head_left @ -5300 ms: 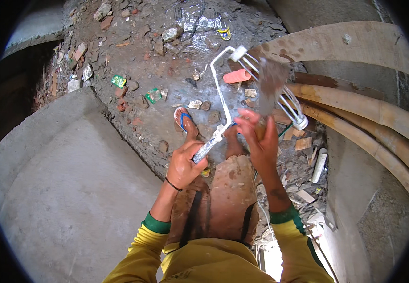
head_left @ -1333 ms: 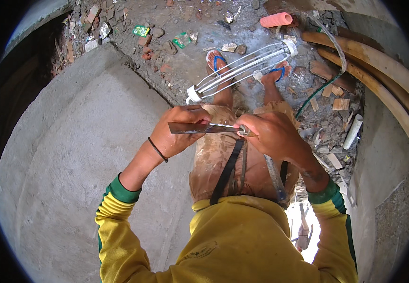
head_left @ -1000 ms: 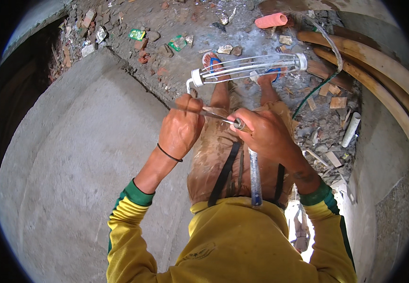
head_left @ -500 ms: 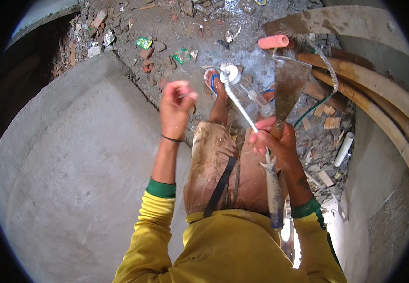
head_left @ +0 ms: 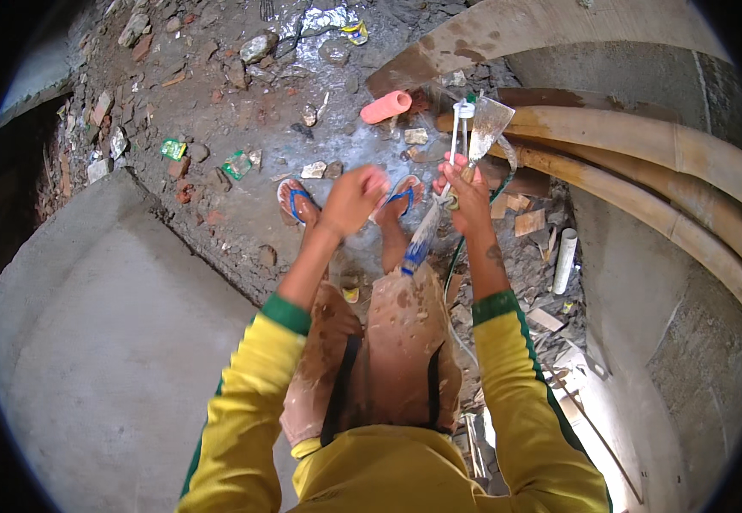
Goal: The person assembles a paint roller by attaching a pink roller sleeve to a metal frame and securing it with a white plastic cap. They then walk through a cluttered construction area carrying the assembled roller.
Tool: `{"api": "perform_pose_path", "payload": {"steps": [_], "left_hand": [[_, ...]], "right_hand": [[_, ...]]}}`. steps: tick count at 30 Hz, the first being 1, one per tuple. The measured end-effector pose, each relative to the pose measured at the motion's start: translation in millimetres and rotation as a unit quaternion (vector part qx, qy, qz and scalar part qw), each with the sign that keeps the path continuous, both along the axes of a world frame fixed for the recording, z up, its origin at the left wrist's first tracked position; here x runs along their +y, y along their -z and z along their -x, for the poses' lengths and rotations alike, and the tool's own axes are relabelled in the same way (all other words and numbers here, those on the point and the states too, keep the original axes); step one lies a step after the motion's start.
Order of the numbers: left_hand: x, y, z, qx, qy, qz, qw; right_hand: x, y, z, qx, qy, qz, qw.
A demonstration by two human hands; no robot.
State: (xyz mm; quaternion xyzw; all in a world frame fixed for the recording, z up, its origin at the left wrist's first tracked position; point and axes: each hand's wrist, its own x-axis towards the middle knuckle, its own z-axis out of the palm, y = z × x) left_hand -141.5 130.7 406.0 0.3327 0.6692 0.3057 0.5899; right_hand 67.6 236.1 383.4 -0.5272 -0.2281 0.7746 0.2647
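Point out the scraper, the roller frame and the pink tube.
Scraper (head_left: 489, 126): head view, on its blade.
Roller frame (head_left: 423, 234): head view, on its handle.
Pink tube (head_left: 383, 108): head view, on the middle of its side.

Your putty knife (head_left: 491, 125) has a thin metal blade, dulled by pale smears, and a wooden-looking handle (head_left: 468, 173); your roller frame (head_left: 426, 227) has a blue, plastic-looking grip (head_left: 414, 256) smeared white. Your sweatshirt (head_left: 388, 470) is matt cloth, your shorts (head_left: 403, 342) stained cloth. The concrete slab (head_left: 114, 291) looks matt and fairly smooth, the curved boards (head_left: 619, 132) smooth wood, the pipe (head_left: 565, 261) smooth white plastic, the rubble (head_left: 259, 48) rough.
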Motion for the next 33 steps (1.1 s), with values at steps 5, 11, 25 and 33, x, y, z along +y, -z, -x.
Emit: {"api": "perform_pose_path", "payload": {"steps": [5,11,25,33], "left_hand": [[140.3,111.4,-76.2,-0.125,-0.048,-0.055,0.990],[201.9,166.7,-147.7,-0.025,-0.022,-0.133,0.991],[209.2,230.0,-197.3,0.108,-0.268,-0.154,0.945],[151.6,331.9,-103.8,0.492,-0.264,-0.005,0.830]], "right_hand": [[60.0,98.5,-42.1,-0.035,0.005,-0.013,0.999],[132.2,170.9,-62.1,-0.091,-0.009,-0.144,0.985],[159.9,180.3,-44.0,-0.431,-0.164,-0.417,0.783],[130.9,160.6,-57.1,-0.321,-0.214,-0.177,0.905]]}}
